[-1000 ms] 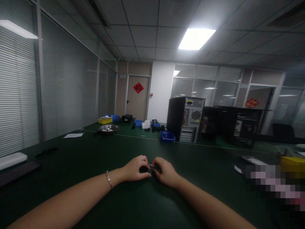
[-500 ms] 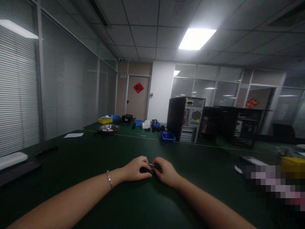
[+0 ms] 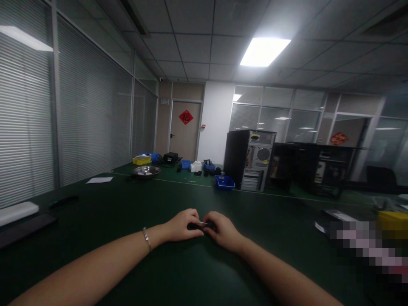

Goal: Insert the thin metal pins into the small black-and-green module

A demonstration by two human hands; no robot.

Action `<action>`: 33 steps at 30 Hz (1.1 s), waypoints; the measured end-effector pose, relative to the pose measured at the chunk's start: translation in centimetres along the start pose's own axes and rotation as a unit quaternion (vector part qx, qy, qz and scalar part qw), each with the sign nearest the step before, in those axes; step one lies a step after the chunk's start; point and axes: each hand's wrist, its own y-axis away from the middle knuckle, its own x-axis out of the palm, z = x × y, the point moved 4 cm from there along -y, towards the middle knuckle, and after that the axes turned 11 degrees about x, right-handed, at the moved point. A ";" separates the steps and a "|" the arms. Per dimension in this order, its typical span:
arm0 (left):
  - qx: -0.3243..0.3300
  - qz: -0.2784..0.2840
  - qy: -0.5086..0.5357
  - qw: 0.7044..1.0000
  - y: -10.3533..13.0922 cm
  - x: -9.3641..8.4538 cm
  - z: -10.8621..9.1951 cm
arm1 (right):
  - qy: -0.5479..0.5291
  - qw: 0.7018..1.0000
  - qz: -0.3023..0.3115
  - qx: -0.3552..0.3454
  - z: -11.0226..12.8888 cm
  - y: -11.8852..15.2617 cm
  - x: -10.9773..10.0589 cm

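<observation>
I have a small, thin, pale thing between the fingertips of my left hand and my right hand. It looks a bit shiny. It lies sideways, almost flat. My fingers hide its ends. Dark patches sit by both ends, but I can't tell if they are part of it.

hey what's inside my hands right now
A thin light strip shows between your left hand and right hand, with something dark beside it. Your fingers cover the rest, so I can't identify it.
</observation>
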 end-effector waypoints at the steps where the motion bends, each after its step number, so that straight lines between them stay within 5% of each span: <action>1: 0.000 0.000 0.002 1.000 0.0 0.0 0.0 | 0.000 1.000 -0.001 0.000 0.0 0.0 0.1; 33: 0.008 -0.019 0.043 0.999 0.0 -0.2 -0.3 | -0.042 0.998 0.006 0.043 -0.3 -0.1 0.0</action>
